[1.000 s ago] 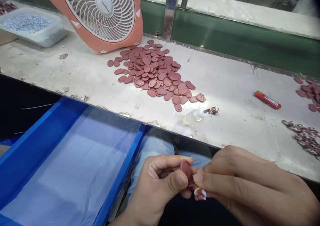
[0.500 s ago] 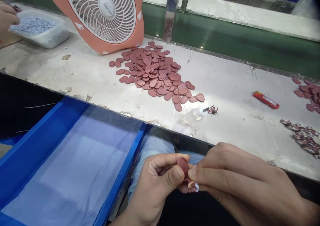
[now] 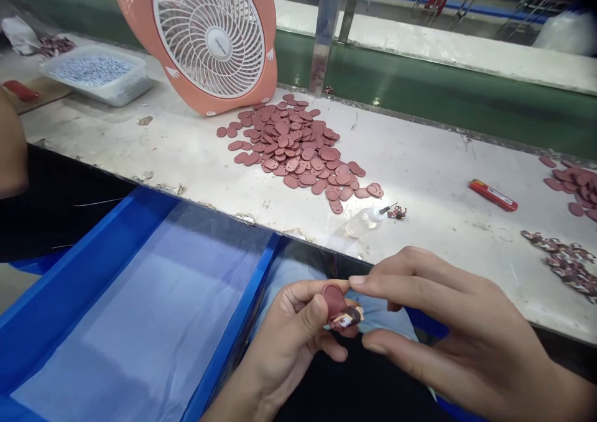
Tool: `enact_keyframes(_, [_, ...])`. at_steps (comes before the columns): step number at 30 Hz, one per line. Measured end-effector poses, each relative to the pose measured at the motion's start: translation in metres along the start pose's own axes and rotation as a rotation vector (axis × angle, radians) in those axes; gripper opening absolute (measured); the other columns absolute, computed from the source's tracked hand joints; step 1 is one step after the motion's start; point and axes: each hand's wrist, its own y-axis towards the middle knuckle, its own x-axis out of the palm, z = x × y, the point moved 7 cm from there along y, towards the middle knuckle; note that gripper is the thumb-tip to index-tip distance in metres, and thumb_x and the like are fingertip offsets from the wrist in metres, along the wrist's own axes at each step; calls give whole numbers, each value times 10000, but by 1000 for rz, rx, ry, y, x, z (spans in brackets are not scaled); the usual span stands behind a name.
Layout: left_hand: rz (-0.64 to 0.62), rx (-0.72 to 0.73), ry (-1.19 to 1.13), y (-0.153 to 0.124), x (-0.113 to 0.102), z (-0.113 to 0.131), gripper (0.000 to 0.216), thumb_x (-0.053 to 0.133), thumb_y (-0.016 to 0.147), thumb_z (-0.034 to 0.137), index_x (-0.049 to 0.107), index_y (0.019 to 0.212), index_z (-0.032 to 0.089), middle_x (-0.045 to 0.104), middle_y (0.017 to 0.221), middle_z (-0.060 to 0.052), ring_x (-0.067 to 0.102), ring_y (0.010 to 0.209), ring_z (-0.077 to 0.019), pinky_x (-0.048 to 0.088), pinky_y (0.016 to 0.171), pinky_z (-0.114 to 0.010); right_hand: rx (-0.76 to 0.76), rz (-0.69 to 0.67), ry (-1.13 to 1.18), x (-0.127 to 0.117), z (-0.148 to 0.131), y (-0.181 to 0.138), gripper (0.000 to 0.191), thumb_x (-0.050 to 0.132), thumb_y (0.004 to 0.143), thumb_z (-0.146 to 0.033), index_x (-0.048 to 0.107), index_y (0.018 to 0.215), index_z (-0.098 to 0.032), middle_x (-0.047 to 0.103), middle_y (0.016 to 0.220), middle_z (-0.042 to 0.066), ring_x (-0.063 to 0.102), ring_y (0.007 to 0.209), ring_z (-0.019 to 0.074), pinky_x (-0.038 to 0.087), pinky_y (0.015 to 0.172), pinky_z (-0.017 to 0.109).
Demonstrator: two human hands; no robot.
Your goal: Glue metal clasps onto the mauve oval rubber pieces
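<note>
My left hand [image 3: 289, 332] pinches the red oval piece [image 3: 334, 299]; my right hand [image 3: 457, 329], fingers [image 3: 392, 285] open, hovers just right of it.

Worn white bench [image 3: 433, 179]; pink discs [image 3: 298, 151], lighter [image 3: 493, 195].

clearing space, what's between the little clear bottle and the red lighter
Head view: a tiny brown part by the bottle tip, then bare table up to the lighter.

L hand [image 3: 284, 338] pinching, R hand [image 3: 466, 341] splayed.
</note>
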Motion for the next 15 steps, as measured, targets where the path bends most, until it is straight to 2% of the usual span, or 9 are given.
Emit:
enact_keyframes(4, [-28, -23, -2, 2, -4, -2, 380, 801, 760, 474, 811, 940, 140, 697, 730, -41, 640, 612, -92, 530, 470, -118, 5, -13, 75, 6, 6, 2, 289, 640, 947, -137, 618, 1224, -214, 629, 930, 18, 606, 825, 86, 538, 709, 185])
enact_keyframes(8, [-7, -14, -28, 1, -9, -3, 340, 805, 772, 432, 805, 976, 161, 696, 713, -32, 646, 608, -96, 544, 460, -126, 32, -33, 121, 13, 9, 6, 208, 631, 954, -128, 657, 1145, -206, 647, 876, 11, 617, 775, 83, 528, 672, 198])
enact_keyframes(12, [-8, -8, -27, -1, -9, 0, 409, 822, 735, 470, 799, 984, 146, 722, 789, -60, 669, 648, -118, 569, 466, -150, 14, -2, 169, 12, 8, 10, 185, 649, 937, -109, 670, 1101, -190, 670, 848, -6, 627, 770, 69, 524, 690, 174])
enact_keyframes(15, [-33, -2, -21, 0, -9, 4, 548, 803, 712, 549, 773, 1091, 155, 735, 850, -76, 693, 681, -143, 591, 484, -178, -14, 52, 163, 13, 8, 11, 229, 671, 905, -82, 670, 1109, -185, 660, 841, -5, 621, 766, 75, 526, 686, 176])
